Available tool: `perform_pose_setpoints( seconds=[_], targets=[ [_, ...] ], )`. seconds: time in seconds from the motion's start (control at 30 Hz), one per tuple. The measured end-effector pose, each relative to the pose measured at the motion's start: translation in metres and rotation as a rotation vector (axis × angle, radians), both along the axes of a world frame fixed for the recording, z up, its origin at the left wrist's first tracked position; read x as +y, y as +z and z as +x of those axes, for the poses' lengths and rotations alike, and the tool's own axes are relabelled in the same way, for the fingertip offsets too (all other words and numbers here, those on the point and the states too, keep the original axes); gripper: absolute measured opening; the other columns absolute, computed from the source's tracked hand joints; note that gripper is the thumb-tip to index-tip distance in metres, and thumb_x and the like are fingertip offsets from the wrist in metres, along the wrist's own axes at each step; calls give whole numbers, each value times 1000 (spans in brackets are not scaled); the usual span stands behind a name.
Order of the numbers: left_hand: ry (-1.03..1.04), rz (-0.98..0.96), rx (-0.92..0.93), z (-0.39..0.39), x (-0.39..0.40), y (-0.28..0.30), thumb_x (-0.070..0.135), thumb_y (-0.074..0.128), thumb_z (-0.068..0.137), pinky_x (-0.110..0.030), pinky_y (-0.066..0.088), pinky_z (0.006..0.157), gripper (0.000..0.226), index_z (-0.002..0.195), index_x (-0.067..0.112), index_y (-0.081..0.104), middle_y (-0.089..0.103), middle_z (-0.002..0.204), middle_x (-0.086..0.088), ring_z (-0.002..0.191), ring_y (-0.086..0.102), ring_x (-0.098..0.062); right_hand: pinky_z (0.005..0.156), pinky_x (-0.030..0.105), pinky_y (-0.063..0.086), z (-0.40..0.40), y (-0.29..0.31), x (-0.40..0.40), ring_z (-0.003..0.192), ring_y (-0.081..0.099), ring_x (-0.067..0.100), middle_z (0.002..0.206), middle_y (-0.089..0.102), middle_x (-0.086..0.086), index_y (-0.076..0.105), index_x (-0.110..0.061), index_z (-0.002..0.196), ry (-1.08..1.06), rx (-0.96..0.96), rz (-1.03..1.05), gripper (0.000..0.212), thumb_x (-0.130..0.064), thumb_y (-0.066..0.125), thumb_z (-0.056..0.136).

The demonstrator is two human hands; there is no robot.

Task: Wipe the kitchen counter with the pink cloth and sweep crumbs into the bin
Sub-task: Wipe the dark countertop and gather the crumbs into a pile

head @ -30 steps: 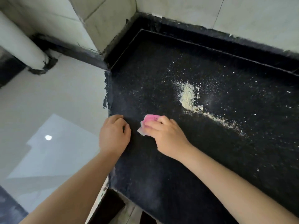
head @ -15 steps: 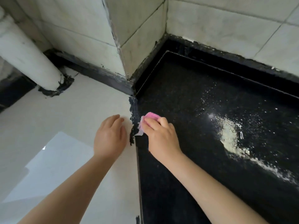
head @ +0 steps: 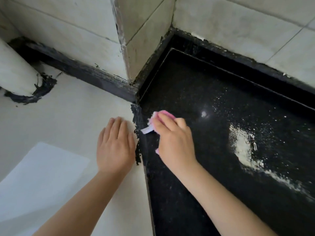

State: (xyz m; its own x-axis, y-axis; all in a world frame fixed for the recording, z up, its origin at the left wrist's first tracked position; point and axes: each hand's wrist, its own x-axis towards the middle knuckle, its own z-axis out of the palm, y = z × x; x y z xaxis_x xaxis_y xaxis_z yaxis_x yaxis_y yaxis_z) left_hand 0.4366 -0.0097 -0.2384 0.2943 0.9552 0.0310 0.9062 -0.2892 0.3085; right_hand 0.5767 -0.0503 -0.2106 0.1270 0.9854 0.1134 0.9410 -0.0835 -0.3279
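Note:
My right hand [head: 173,142] presses the pink cloth [head: 166,114] onto the black speckled counter [head: 196,167] right at its left edge; only the cloth's pink top and a white tag show past my fingers. My left hand [head: 115,147] hovers just beyond that edge, fingers together and slightly cupped, holding nothing, over the pale floor. A pile and trail of pale crumbs [head: 243,149] lies on the counter to the right of my right hand. No bin is in view.
White tiled walls [head: 238,31] meet in a corner behind the counter, with a tiled pillar [head: 134,40] at its back left. A white pipe [head: 15,74] enters the pale floor [head: 59,125] at far left.
My view has swung left and up, so the crumbs now sit further right. My right hand slid the cloth to the counter's left edge. My left hand moved off the counter, beyond the edge.

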Motion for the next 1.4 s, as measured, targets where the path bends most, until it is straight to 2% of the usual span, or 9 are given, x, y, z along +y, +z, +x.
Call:
perform_pose_setpoints(
  seconds=[0.1, 0.23, 0.43, 0.67, 0.83, 0.93, 1.13, 1.23, 1.4],
  targets=[
    [7, 6, -9, 3, 2, 1, 25, 24, 89, -50, 36, 98, 51, 116, -6, 54, 54, 124, -24, 120, 46, -40, 73, 38, 44, -10, -9, 15, 112, 47, 30, 130, 53, 5, 55, -14, 122, 43, -50, -27, 58, -8, 71, 67],
    [20, 10, 6, 3, -2, 0, 23, 24, 88, -52, 33, 99, 51, 119, -7, 51, 51, 127, -25, 121, 44, -42, 93, 35, 31, 44, -8, 4, 126, 21, 23, 151, 19, -3, 23, -23, 143, -95, -129, -214, 65, -14, 55, 86],
    [-32, -1, 64, 2, -4, 4, 26, 22, 90, -52, 28, 101, 53, 124, -5, 49, 50, 129, -24, 124, 42, -39, 69, 37, 54, 113, 17, -27, 97, 30, 21, 138, 41, -11, 52, -23, 127, -362, 98, -79, 68, 8, 66, 69],
    [-232, 74, -27, 58, -5, 20, -1, 46, 82, -49, 22, 98, 42, 124, -5, 50, 49, 130, -23, 124, 42, -38, 70, 39, 52, 80, -9, -2, 97, 43, 23, 115, 64, 9, 65, -7, 109, 101, -85, -21, 80, -3, 87, 32],
    [-174, -49, -242, 120, 18, 30, -4, 37, 89, -21, -4, 107, 60, 144, 6, 15, 6, 154, -8, 141, -3, -17, 86, 27, 40, 139, 19, -6, 109, 40, 17, 127, 52, -12, 60, -14, 110, 190, -37, -330, 48, 2, 65, 66],
    [-139, -91, -220, 148, 32, 25, 9, 33, 95, -32, -1, 115, 53, 143, 3, 13, 6, 153, -12, 141, -4, -22, 78, 29, 41, 186, 29, 5, 90, 53, 27, 113, 63, -4, 68, -2, 90, 205, 16, -178, 41, 16, 69, 53],
    [-146, -140, 36, 168, 39, 11, 29, 14, 99, -31, -11, 110, 52, 145, 8, 2, -4, 154, -8, 140, -11, -19, 92, 23, 32, 249, 17, 78, 107, 51, 28, 130, 52, 9, 56, -5, 123, 93, 15, -38, 51, 9, 63, 74],
    [-135, -141, 57, 170, 37, 12, 28, 14, 99, -30, -11, 110, 52, 145, 8, 2, -4, 154, -8, 140, -10, -19, 93, 31, 42, 249, -4, 105, 110, 51, 28, 130, 53, 4, 54, -10, 125, 100, 55, -71, 58, 7, 64, 71],
    [-123, -148, 81, 171, 39, 11, 24, 15, 98, -29, -10, 111, 50, 145, 8, 3, -3, 154, -7, 140, -10, -18, 99, 36, 23, 229, -3, 104, 128, 26, 24, 143, 34, -10, 48, -24, 129, 43, -24, -256, 56, 5, 49, 80]
  ],
)
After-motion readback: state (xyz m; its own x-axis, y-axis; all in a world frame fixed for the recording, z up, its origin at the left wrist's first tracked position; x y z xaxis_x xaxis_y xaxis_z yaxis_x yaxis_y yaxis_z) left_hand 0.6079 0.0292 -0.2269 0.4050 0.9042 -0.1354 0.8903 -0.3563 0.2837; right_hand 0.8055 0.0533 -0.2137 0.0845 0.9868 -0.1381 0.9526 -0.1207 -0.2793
